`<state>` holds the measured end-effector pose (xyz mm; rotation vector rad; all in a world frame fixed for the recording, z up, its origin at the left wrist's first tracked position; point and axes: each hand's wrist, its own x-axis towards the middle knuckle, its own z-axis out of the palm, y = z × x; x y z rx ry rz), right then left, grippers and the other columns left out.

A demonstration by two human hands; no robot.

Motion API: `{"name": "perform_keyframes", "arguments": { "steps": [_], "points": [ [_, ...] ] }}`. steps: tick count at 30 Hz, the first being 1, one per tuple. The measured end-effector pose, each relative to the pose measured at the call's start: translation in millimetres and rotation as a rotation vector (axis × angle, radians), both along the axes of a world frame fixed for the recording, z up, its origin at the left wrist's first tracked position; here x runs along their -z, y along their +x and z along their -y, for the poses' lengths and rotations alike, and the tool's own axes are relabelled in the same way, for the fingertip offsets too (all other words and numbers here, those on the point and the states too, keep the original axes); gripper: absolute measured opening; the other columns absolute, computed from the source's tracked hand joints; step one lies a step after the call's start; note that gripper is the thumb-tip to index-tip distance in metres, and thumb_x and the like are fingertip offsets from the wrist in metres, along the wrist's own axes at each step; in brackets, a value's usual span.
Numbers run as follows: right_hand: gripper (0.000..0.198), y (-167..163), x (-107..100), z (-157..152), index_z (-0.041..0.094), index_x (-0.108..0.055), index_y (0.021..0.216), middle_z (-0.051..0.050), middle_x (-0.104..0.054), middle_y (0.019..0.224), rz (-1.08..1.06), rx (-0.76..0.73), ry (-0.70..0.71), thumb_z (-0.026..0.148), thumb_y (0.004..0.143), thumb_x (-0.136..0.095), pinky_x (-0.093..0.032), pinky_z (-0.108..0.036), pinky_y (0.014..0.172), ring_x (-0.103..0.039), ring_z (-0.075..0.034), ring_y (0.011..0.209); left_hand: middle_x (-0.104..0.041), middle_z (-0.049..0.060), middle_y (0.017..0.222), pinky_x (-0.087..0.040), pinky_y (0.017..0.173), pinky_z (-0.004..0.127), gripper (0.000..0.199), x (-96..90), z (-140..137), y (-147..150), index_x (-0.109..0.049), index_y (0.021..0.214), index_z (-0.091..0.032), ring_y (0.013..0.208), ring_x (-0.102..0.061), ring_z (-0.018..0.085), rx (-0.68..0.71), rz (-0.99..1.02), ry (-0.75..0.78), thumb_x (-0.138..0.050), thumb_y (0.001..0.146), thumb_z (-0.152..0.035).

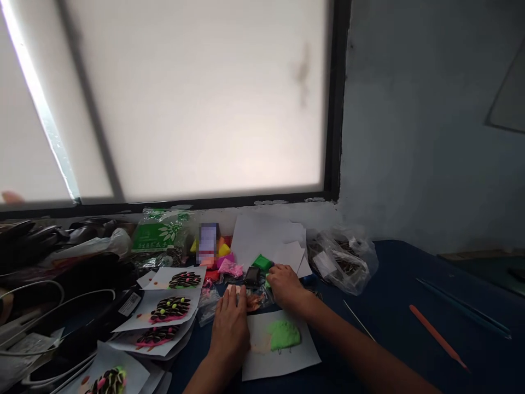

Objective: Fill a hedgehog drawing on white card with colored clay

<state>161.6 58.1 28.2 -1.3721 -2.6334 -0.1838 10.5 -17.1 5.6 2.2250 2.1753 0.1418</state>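
Note:
My left hand (231,324) lies flat with its fingers stretched forward, the fingertips at a pale peach clay packet (234,289). My right hand (286,285) reaches in from the right with its fingers curled down on a light green clay packet (268,281), mostly hidden under them. Between my wrists is a white sheet (303,358) bearing a flattened light green clay shape (286,335) with a peach patch at its left. Beyond my hands are a dark clay packet (252,276), a bright green one (262,262) and a pink one (231,267).
Cards with striped clay figures (172,309) are stacked at left, beside black items and white cables (57,290). White paper (262,235) and a clear plastic bag (344,260) stand by the wall. An orange tool (437,335) and blue tweezers (463,306) lie at right.

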Motion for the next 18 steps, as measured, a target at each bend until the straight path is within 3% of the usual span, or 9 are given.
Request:
{"name": "perform_keyframes", "arguments": {
  "steps": [2,5,8,13,18],
  "points": [
    [0.03,0,-2,3,0.017,-0.058,0.122,-0.01,-0.059,0.124,-0.006,-0.022,0.008,0.032,0.097,-0.058,-0.053,-0.043,0.087,-0.061,-0.023,0.104,-0.025,0.02,0.156,-0.023,0.117,0.045,0.095,0.6,3,0,-0.028,0.151,-0.006,0.145,-0.022,0.032,-0.032,0.021,-0.053,-0.055,0.06,0.002],
    [0.029,-6,-4,10,0.017,-0.058,0.121,-0.009,-0.059,0.123,-0.006,-0.121,-0.005,0.032,0.096,-0.059,-0.053,-0.044,0.087,-0.062,-0.023,0.104,-0.023,0.014,0.158,-0.023,0.118,0.039,0.089,5.3,1,-1,-0.029,0.151,-0.008,0.146,-0.021,0.027,0.023,0.071,-0.059,-0.051,0.065,0.002],
    [0.028,-13,-1,16,0.017,-0.059,0.121,-0.009,-0.059,0.124,0.001,-0.174,-0.015,0.032,0.096,-0.059,-0.052,-0.044,0.089,-0.061,-0.023,0.105,-0.024,0.011,0.158,-0.02,0.119,0.045,0.085,5.2,0,-2,-0.032,0.151,-0.013,0.147,-0.018,0.029,0.038,0.02,-0.012,-0.049,0.068,0.001],
    [0.029,-13,1,15,0.017,-0.059,0.121,-0.009,-0.059,0.124,-0.002,-0.081,0.019,0.032,0.096,-0.059,-0.052,-0.044,0.089,-0.061,-0.023,0.105,-0.033,0.02,0.154,-0.026,0.113,0.054,0.07,-3.1,5,-6,-0.037,0.149,-0.011,0.143,-0.025,0.037,-0.134,-0.061,-0.003,-0.036,0.08,0.003],
    [0.027,-19,-6,16,0.017,-0.059,0.12,-0.009,-0.059,0.123,-0.026,-0.063,0.071,0.031,0.096,-0.059,-0.052,-0.044,0.089,-0.061,-0.023,0.105,-0.035,0.017,0.153,-0.031,0.112,0.051,0.068,2.0,5,-11,-0.04,0.147,-0.013,0.143,-0.029,0.034,-0.112,-0.011,-0.02,-0.033,0.081,0.005]
  ]
}}
